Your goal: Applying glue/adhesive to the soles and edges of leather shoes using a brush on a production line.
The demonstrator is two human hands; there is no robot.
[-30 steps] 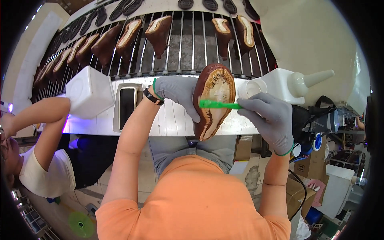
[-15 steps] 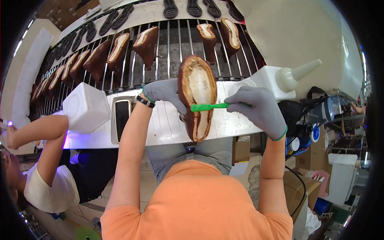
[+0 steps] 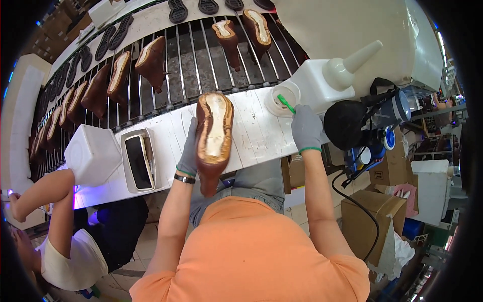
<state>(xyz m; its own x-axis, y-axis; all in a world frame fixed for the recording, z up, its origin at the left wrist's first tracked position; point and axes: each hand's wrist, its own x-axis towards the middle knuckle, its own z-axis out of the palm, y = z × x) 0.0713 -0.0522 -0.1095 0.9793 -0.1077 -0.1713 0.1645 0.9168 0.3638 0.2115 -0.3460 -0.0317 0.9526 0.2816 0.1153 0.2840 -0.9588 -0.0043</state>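
Note:
My left hand, in a grey glove with a green cuff, is closed on the side of a brown leather boot. The boot is held bottom up over the white bench, its pale, tan-rimmed underside facing up. My gloved right hand grips a green-handled brush, whose far end is inside a round whitish tub. The contents of the tub are hard to make out. Directly behind the tub and right hand lies a white bottle with a cone-shaped spout.
Brown boots rest bottom up along a metal-rod rack. Dark soles line the ledge behind. A tray with a phone and a white container stand left, near another person's arm. Right are a black bag and cartons.
My right hand has carried the brush from the boot's underside back into the tub. The left hand has moved the boot slightly left and turned it. The view has shifted.

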